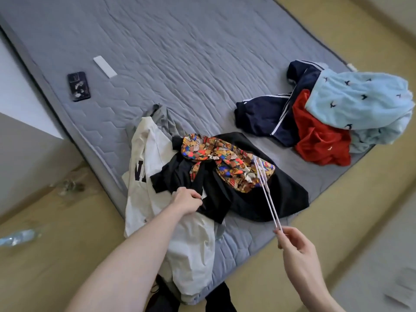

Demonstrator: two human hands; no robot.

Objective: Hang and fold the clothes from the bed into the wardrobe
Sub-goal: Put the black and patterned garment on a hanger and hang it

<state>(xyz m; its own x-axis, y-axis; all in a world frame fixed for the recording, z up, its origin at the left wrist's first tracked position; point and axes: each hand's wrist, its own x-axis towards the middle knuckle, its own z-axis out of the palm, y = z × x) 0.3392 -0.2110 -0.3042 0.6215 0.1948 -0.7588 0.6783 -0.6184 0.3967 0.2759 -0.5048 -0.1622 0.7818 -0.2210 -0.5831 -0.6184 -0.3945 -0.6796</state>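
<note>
Black shirt, near edge of bed: your left hand pinches its hem. White hanger: pinched at one end by your right hand. Lift the shirt clear of the patterned shirt, find the collar, then thread the hanger.

The black fabric garment lies partly buried under the multicoloured patterned cloth, so its shape cannot be told. Dark letters on the cream-white shirt are half covered. The thin white wire hanger shows only edge-on, hook unseen. A clear plastic bottle on the floor is blurred and cut by the left edge
</note>
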